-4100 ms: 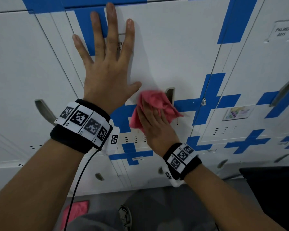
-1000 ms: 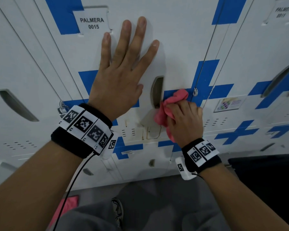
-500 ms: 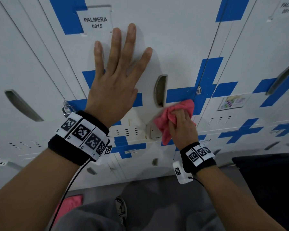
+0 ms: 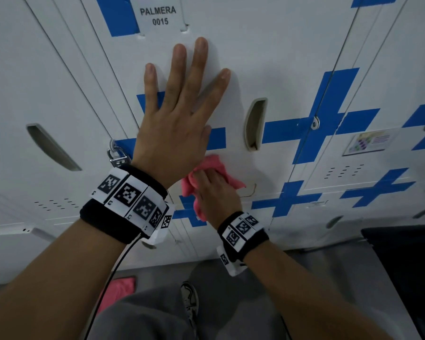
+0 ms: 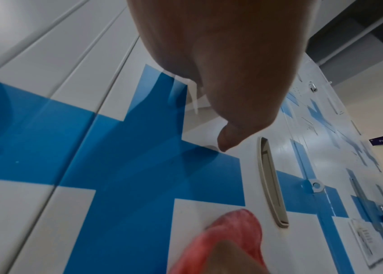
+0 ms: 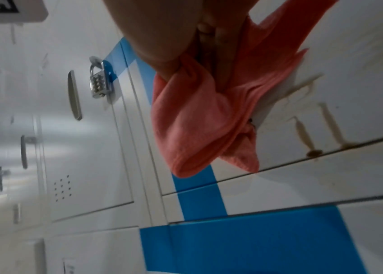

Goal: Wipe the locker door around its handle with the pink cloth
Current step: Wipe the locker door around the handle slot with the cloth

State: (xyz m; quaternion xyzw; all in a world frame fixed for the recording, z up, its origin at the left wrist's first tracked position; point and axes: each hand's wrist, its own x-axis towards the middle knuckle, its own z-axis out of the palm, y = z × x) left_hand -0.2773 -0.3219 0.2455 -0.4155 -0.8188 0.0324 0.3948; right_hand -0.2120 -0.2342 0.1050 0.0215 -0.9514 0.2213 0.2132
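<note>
Head view: white locker door [image 4: 268, 57], blue crosses [image 4: 322, 123]; grey floor [image 4: 292, 278].

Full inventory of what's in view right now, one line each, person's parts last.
locker door: 1, white with blue cross bands, centre
handle: 1, grey recessed, right of the left hand
name label: 1, white, "PALMERA 0015", top of door
pink cloth: 1, bunched, on the door below-left of the handle
padlock: 1, silver, door's left edge
second cloth: 1, pink, on the floor
left hand: flat on the door, fingers spread
right hand: grip on the pink cloth
</note>
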